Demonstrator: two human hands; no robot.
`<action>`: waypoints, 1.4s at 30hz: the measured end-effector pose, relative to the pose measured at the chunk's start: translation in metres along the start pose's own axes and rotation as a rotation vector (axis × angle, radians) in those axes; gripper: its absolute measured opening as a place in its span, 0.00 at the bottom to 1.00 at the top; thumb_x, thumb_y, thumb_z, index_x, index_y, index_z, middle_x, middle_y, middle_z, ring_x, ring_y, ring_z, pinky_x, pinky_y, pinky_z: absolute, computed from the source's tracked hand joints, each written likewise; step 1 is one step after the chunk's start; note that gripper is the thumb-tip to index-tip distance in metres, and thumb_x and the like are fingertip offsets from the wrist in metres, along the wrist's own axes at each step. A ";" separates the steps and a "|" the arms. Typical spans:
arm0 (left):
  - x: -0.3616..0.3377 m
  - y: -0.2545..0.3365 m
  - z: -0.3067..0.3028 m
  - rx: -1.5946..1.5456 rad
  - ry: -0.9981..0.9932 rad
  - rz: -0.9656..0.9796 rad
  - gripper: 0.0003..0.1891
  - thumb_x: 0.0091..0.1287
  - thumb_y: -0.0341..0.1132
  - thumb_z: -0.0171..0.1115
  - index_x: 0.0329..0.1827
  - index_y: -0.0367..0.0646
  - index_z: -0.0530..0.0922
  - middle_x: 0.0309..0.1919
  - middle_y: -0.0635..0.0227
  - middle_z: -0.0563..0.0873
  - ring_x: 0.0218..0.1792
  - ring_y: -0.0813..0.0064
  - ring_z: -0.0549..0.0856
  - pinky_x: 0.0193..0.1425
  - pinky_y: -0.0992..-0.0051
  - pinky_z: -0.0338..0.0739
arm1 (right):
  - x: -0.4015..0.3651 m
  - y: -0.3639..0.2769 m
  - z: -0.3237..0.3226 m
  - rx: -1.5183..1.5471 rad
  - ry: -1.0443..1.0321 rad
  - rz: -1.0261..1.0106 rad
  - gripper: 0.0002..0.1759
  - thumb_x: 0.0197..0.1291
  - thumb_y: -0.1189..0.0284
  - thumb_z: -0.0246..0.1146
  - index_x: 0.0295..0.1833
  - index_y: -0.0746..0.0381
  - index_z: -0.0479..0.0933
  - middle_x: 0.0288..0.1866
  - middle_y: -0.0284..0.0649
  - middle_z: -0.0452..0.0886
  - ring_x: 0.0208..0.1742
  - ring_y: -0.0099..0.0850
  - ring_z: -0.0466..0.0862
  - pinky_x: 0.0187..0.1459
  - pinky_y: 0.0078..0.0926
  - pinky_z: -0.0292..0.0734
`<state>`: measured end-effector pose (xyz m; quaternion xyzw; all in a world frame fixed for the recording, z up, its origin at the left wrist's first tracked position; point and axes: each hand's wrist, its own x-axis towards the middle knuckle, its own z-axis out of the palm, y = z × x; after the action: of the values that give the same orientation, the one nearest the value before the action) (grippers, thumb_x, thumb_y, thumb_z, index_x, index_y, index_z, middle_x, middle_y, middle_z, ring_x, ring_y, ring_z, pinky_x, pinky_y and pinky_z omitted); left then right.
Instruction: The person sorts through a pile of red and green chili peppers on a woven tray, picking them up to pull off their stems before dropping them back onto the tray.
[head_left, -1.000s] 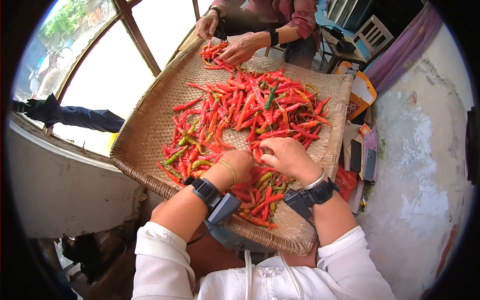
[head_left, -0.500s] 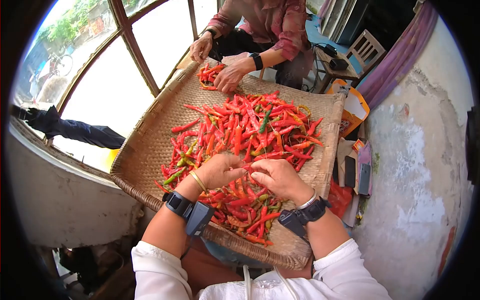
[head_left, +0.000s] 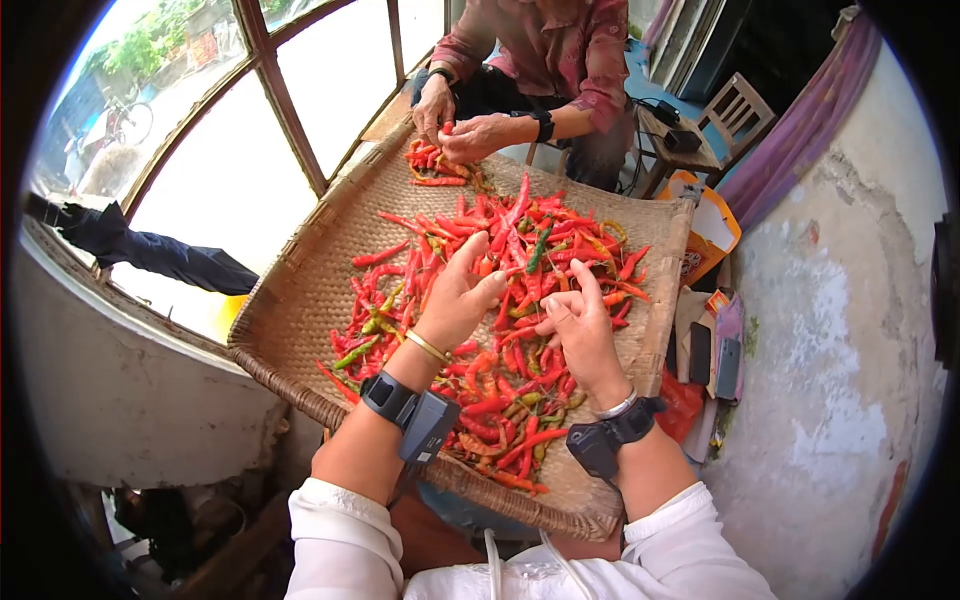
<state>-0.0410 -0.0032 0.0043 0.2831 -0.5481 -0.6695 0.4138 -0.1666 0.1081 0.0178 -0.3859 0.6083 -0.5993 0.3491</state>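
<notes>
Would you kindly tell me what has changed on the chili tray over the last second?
Both hands went forward from the near pile to the middle of the chilies: the left hand now lifted, the right hand spread flat. The co-worker's hands came together. The woven tray and the spread of chilies stayed put.

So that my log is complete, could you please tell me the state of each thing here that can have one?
Tray: flat, loaded with chilies.
Chilies: loose, spread out, mostly red, some green.
Left hand: raised over the chilies, fingers bent, grip unclear.
Right hand: open, fingers spread on the chilies.
Other person's hands: together over a small pile at the far edge.
</notes>
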 end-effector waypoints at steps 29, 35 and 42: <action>-0.030 0.018 -0.011 0.917 -0.449 0.020 0.11 0.61 0.39 0.61 0.41 0.41 0.77 0.20 0.65 0.79 0.18 0.77 0.77 0.23 0.76 0.72 | -0.010 0.003 0.007 -0.324 -0.136 -0.171 0.13 0.54 0.73 0.61 0.45 0.66 0.75 0.27 0.40 0.79 0.27 0.25 0.80 0.31 0.22 0.75; -0.031 0.020 -0.012 0.189 -0.356 -0.336 0.13 0.68 0.41 0.53 0.43 0.39 0.76 0.23 0.77 0.78 0.20 0.89 0.73 0.22 0.89 0.68 | -0.011 0.014 0.007 -0.329 -0.371 -0.160 0.12 0.57 0.68 0.59 0.40 0.66 0.74 0.22 0.37 0.77 0.23 0.24 0.77 0.26 0.23 0.72; -0.023 0.006 -0.041 1.034 -0.256 0.036 0.14 0.63 0.41 0.56 0.35 0.37 0.80 0.22 0.58 0.81 0.26 0.65 0.83 0.32 0.68 0.76 | 0.014 -0.001 -0.005 -0.030 -0.429 0.384 0.17 0.63 0.61 0.55 0.45 0.64 0.72 0.20 0.32 0.75 0.15 0.17 0.70 0.18 0.13 0.65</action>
<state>0.0063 -0.0040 -0.0017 0.3570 -0.8573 -0.3340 0.1615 -0.1772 0.0982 0.0199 -0.3867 0.5912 -0.4178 0.5713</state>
